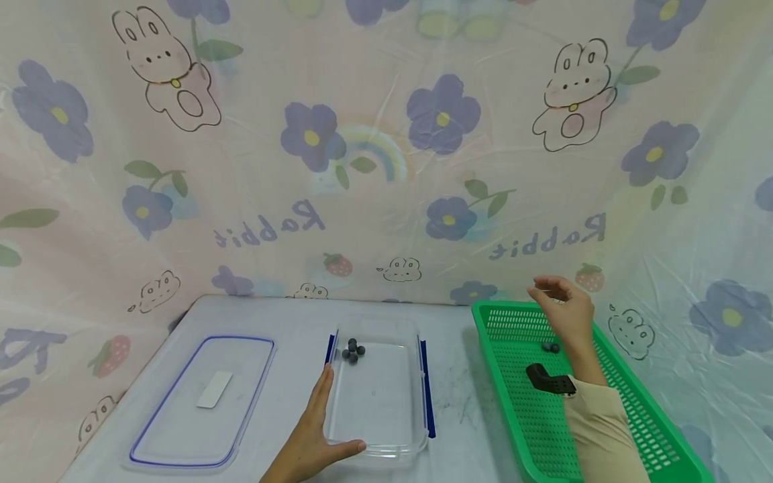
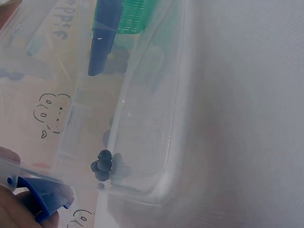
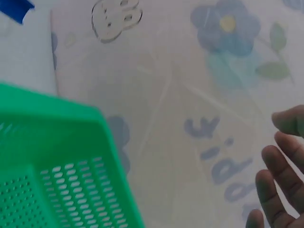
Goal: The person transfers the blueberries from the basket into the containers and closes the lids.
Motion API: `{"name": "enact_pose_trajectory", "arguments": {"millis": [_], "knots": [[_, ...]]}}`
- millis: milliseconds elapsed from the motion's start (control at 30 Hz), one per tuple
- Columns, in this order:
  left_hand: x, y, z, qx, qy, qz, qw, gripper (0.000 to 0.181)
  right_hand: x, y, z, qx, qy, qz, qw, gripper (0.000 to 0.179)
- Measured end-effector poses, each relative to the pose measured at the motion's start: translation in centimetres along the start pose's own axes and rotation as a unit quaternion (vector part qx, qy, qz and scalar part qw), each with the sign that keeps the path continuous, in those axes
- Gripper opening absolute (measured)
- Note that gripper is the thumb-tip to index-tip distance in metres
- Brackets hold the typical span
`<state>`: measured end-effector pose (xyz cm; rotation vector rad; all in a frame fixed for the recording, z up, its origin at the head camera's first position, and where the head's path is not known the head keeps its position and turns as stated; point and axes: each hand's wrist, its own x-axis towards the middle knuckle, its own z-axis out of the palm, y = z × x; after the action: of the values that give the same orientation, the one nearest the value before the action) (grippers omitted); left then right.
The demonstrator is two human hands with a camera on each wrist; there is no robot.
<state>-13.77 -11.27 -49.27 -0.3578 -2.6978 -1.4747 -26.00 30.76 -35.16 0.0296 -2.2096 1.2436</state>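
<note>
A clear plastic container [image 1: 374, 402] with blue side latches stands in the middle of the table. Several small dark round balls, much like blueberries [image 1: 353, 351], lie clustered at its far left corner; the left wrist view shows the cluster [image 2: 102, 166] through the plastic. My left hand [image 1: 308, 429] rests at the container's near left corner, fingers extended along the side beside a blue latch [image 2: 45, 197], thumb toward the front rim. My right hand [image 1: 568, 312] is raised over the green basket [image 1: 496, 376], fingers loosely bent and apart, holding nothing. Two or so dark balls [image 1: 551, 347] lie in the basket.
A clear lid [image 1: 175, 429] with a blue seal and a white label [image 1: 215, 389] lies flat at the left of the table. A black device [image 1: 548, 380] is on the right wrist. Behind the table hangs a curtain [image 1: 374, 188] printed with rabbits and flowers.
</note>
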Motion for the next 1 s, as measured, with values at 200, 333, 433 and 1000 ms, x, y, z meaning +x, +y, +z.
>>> {"name": "enact_pose_trajectory", "arguments": {"millis": [200,333,433,1000], "knots": [[0.0,-0.1,0.1,-0.001,0.001,0.002,1.0,0.124,0.2,2.3,-0.7,0.054,0.034,0.078,0.9949,0.022],[0.0,-0.2,0.1,0.0,0.001,0.001,1.0,0.124,0.1,3.5,-0.8,0.078,0.054,0.115,0.9888,0.025],[0.0,-0.2,0.1,-0.002,0.002,-0.004,1.0,0.125,0.1,4.5,-0.8,0.079,0.069,0.135,0.9852,0.027],[0.1,-0.2,0.1,-0.005,-0.002,-0.001,1.0,0.125,-0.6,14.3,-0.2,0.062,0.12,0.23,0.9638,0.036]]}}
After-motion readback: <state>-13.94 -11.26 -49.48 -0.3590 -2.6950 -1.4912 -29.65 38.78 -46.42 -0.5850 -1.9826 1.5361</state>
